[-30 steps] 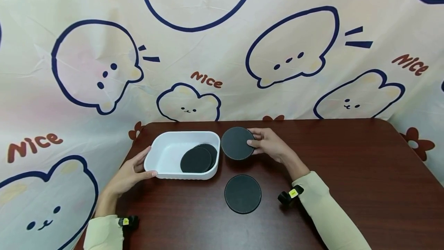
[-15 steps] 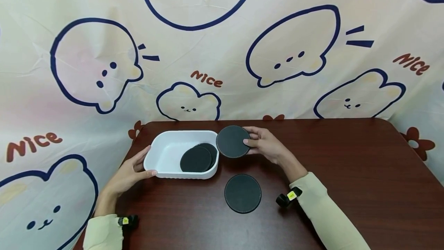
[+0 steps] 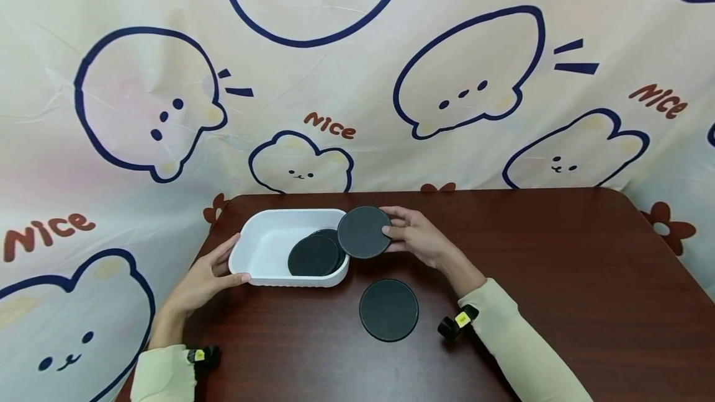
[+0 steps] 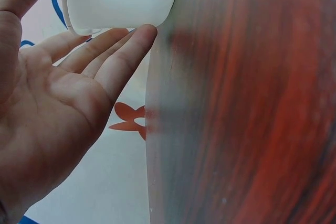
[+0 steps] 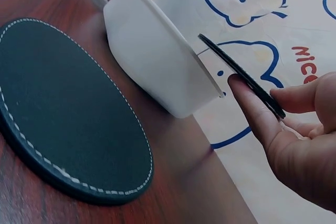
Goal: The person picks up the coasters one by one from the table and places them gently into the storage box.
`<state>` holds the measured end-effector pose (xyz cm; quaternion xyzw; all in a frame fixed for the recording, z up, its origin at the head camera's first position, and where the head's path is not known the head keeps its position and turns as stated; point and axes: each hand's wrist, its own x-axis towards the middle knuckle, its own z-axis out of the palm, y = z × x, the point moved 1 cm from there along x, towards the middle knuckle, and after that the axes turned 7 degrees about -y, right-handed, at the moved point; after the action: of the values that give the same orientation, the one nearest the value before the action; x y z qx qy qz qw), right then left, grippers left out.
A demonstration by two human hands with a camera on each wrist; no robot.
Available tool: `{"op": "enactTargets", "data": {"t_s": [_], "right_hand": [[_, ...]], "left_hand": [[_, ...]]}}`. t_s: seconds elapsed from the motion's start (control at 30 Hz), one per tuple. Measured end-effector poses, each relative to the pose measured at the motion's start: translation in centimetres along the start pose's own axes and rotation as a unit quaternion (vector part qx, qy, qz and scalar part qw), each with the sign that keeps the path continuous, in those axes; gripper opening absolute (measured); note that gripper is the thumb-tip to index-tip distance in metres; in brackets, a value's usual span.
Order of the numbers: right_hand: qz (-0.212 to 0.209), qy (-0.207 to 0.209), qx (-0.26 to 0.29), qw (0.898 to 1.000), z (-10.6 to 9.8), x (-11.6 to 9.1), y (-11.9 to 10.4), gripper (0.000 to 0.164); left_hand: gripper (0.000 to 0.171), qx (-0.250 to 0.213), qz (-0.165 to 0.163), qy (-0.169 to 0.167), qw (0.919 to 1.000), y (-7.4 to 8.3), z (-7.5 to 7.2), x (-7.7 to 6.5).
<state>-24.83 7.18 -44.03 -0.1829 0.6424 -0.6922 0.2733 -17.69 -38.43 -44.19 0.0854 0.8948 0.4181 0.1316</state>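
A white plastic bin (image 3: 262, 247) stands at the left of the table. My left hand (image 3: 202, 278) holds its left end, thumb at the near corner; in the left wrist view the fingers (image 4: 123, 61) press against the outer wall. My right hand (image 3: 419, 237) pinches a round black coaster (image 3: 364, 232) at its right edge, thumb on top and fingers beneath. That coaster is tilted and overlaps the bin's right rim. Inside the bin, at its right end, lie overlapping black coasters (image 3: 313, 255). One more coaster (image 3: 388, 310), with white edge stitching (image 5: 79, 108), lies flat in front.
The dark brown wooden table (image 3: 558, 278) extends to the right and toward me. Behind it hangs a pale cloth (image 3: 357, 79) printed with blue cartoon outlines. A black wrist device (image 3: 458, 321) sits on the right sleeve.
My right hand has moved left with its coaster, from beside the bin to over its right rim. The left hand, the bin and the other coasters stay in place.
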Motion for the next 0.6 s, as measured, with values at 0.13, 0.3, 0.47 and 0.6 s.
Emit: {"op": "enactTargets", "data": {"t_s": [0.13,0.3,0.47,0.6], "right_hand": [[-0.003,-0.001,0.007,1.0,0.4,0.1,-0.2,0.057],[-0.004,-0.007,0.017,1.0,1.0,0.3,-0.1,0.058],[0.005,-0.006,0.041,0.999,1.7,0.7,0.2,0.056],[-0.002,-0.007,0.054,0.999,2.2,1.3,0.2,0.054]], "left_hand": [[0.099,0.001,-0.002,0.001,1.0,0.0,-0.1,0.0],[0.1,-0.002,-0.007,0.001,1.0,-0.1,0.0,-0.2],[0.1,-0.007,-0.005,-0.001,1.0,-0.3,0.1,-0.3],[0.1,-0.009,-0.004,0.0,0.9999,-0.3,0.1,0.0]]}}
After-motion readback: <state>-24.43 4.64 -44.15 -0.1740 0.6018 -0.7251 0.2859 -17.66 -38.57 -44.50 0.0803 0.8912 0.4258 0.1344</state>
